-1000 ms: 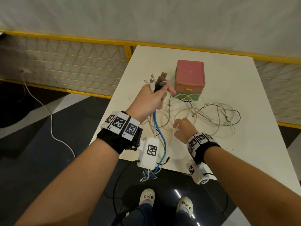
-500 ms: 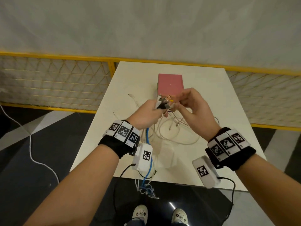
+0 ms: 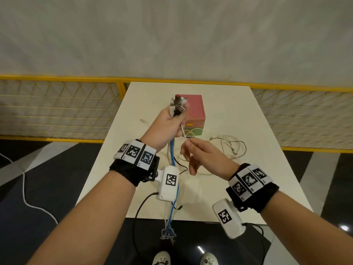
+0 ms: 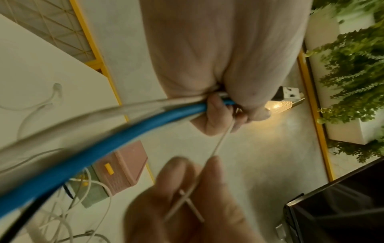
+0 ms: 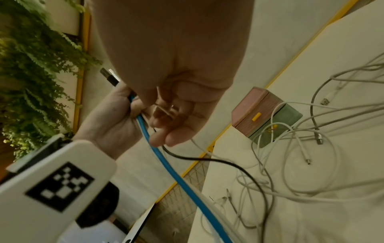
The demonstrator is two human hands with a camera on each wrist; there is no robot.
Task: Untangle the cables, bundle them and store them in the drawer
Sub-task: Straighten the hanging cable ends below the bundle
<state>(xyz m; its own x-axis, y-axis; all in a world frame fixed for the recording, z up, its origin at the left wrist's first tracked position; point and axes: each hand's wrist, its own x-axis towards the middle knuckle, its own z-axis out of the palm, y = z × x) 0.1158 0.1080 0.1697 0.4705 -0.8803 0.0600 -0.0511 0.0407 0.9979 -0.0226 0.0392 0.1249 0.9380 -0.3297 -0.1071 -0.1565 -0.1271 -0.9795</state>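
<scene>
My left hand [image 3: 170,123] is raised above the table and grips a bunch of cables, their plugs [image 3: 177,105] sticking up out of the fist. A blue cable [image 3: 172,188] and pale ones hang from it past the table's near edge. My right hand [image 3: 193,150] is just below and to the right, pinching a thin white cable [image 4: 220,143] that runs up into the left fist. A loose tangle of white cables [image 3: 229,148] lies on the table. The small drawer box [image 3: 194,109], pink over green, stands behind the hands with cables trailing in front of it.
The white table [image 3: 267,131] has its near edge under my wrists. A yellow mesh fence [image 3: 57,108] runs behind it and along both sides. A white cord [image 3: 24,188] lies on the dark floor at left. My shoes [image 3: 162,259] are below.
My left hand has risen with the plugs. My right hand came up from the table to the plugs, then dropped below the left fist and now pinches a thin white cable.
</scene>
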